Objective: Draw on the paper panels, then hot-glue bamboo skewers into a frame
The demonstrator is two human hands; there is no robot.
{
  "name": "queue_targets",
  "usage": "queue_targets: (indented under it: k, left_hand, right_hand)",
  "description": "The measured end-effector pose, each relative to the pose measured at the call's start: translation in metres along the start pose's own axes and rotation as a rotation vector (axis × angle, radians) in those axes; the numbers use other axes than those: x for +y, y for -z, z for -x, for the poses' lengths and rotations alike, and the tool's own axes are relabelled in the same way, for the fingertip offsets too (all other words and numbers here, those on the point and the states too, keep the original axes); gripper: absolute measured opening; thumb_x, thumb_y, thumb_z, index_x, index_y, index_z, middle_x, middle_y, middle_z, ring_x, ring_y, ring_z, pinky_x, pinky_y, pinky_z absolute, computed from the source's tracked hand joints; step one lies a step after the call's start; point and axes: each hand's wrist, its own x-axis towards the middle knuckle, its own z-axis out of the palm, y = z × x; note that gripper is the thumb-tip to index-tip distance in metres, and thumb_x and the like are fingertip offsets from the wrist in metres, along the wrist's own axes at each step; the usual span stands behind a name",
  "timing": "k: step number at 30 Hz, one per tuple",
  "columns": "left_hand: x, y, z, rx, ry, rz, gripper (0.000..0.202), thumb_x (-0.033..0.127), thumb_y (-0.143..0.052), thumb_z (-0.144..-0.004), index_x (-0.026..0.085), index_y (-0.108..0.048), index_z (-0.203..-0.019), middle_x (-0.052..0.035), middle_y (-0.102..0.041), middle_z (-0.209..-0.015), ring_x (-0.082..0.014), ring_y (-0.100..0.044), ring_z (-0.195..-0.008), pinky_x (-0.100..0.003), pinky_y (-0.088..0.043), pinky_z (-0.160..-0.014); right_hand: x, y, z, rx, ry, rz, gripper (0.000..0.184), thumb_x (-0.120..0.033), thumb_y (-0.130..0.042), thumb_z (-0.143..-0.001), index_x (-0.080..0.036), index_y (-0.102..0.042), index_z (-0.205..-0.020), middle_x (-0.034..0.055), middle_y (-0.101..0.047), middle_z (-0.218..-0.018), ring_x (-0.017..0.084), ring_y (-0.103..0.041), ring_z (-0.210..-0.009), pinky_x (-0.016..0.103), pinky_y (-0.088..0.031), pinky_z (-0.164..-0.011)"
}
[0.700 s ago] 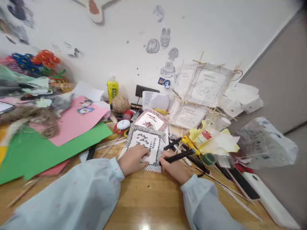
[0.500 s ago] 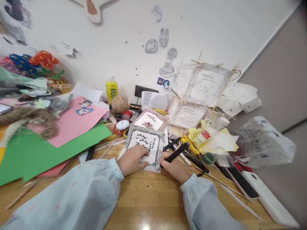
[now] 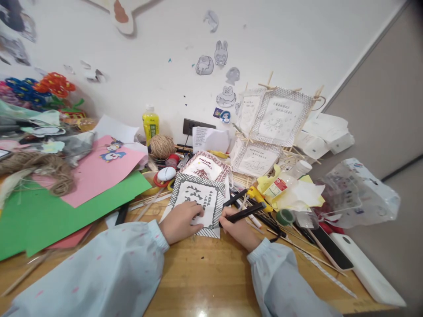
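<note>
Head: hands point(image 3: 180, 222) point(image 3: 239, 229) on card point(image 3: 198, 198) (pen point(image 3: 244, 213) gripped)

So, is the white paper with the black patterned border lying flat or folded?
Flat: the white paper with the black patterned border lies spread on the wooden table, the left hand resting on it.

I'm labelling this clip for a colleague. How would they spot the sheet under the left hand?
On the wooden table lies a white paper sheet with a black patterned border. The left hand presses it; the right hand holds a black marker pen at its edge. The sheet behind is red-bordered.
</note>
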Motion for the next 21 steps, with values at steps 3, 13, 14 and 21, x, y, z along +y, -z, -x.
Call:
queue_targets:
  k: [3, 13, 14, 21]
  left_hand:
    - [0.0000, 0.0000, -0.0002, -0.007, 0.005, 0.004, 0.017, 0.025, -0.062, -0.072, 0.018, -0.059, -0.088, -0.0050, -0.059, -0.088, -0.0206, -0.054, -0.085, -0.029, -0.041, -0.074]
    - [-0.0011, -0.0015, 0.0002, -0.007, 0.003, -0.001, 0.019, 0.025, -0.061, -0.072, 0.018, -0.059, -0.090, -0.0061, -0.059, -0.090, -0.0218, -0.053, -0.088, -0.031, -0.040, -0.076]
    - [-0.0004, -0.0010, 0.0004, -0.008, 0.004, -0.006, 0.019, 0.025, -0.060, -0.073, 0.018, -0.059, -0.090, -0.0062, -0.059, -0.090, -0.0219, -0.053, -0.088, -0.031, -0.040, -0.076]
    - [0.0001, -0.0008, 0.0018, 0.009, -0.011, -0.015, 0.018, 0.027, -0.059, -0.073, 0.018, -0.058, -0.089, -0.0063, -0.059, -0.090, -0.0217, -0.053, -0.087, -0.031, -0.040, -0.076]
  right_hand:
    - [0.0029, -0.0006, -0.0010, -0.002, 0.008, 0.007, 0.023, -0.019, -0.047, -0.074, -0.021, -0.038, -0.053, -0.0058, -0.039, -0.053, 0.010, -0.039, -0.053, 0.023, -0.030, -0.051]
    - [0.0084, 0.0053, -0.0031, -0.050, -0.070, -0.099, 0.017, -0.016, -0.047, -0.068, -0.020, -0.039, -0.053, -0.0059, -0.039, -0.051, 0.010, -0.037, -0.051, 0.023, -0.030, -0.050]
    - [0.0075, 0.0053, -0.0029, -0.021, -0.076, -0.087, 0.017, -0.017, -0.046, -0.070, -0.021, -0.040, -0.054, -0.0063, -0.039, -0.050, 0.010, -0.037, -0.050, 0.023, -0.030, -0.050]
    - [0.0041, 0.0028, -0.0028, 0.025, 0.014, 0.042, 0.024, -0.024, -0.048, -0.077, -0.021, -0.038, -0.055, -0.0063, -0.040, -0.053, 0.011, -0.039, -0.054, 0.024, -0.031, -0.053]
